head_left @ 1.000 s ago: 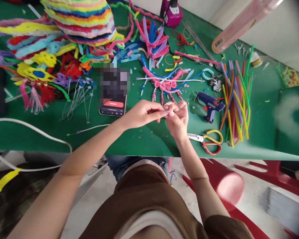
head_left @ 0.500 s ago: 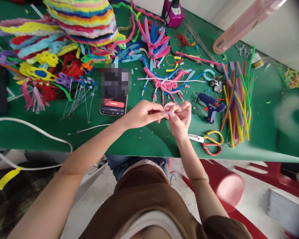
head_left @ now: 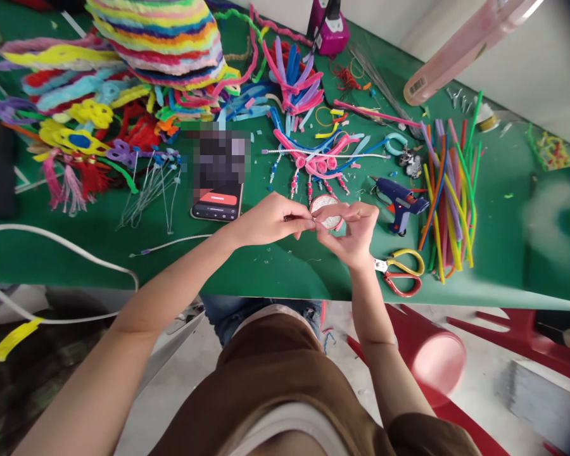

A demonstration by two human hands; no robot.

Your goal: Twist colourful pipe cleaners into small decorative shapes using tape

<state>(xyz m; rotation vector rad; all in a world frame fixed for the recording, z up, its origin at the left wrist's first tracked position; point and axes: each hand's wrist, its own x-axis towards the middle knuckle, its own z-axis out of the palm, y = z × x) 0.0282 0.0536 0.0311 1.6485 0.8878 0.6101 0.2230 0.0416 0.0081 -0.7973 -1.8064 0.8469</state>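
Observation:
My left hand (head_left: 278, 220) is closed in a pinch, thumb against forefinger, above the green table. Right at its fingertips is my right hand (head_left: 349, 233), its thumb and forefinger also pinched together. Whatever small thing sits between the fingertips is too tiny and covered to make out. Just behind the fingers lies a round dish (head_left: 312, 204) with a reddish rim and small white beads in it, partly hidden by my right hand. Beyond it rests a pink and blue pipe-cleaner piece (head_left: 323, 166) with beaded strands. Scissors (head_left: 406, 269) lie beside my right wrist, blades mostly covered.
A phone (head_left: 217, 183) lies left of the dish. To the right are a blue glue gun (head_left: 399, 197) and a bundle of coloured pipe cleaners (head_left: 453, 202). A striped fuzzy pile (head_left: 161, 41) fills the back left. A white cable (head_left: 76, 247) loops at the front left.
My right hand has shifted right and slightly toward me, uncovering more of the bead dish and covering the scissor blades. My left hand has barely moved.

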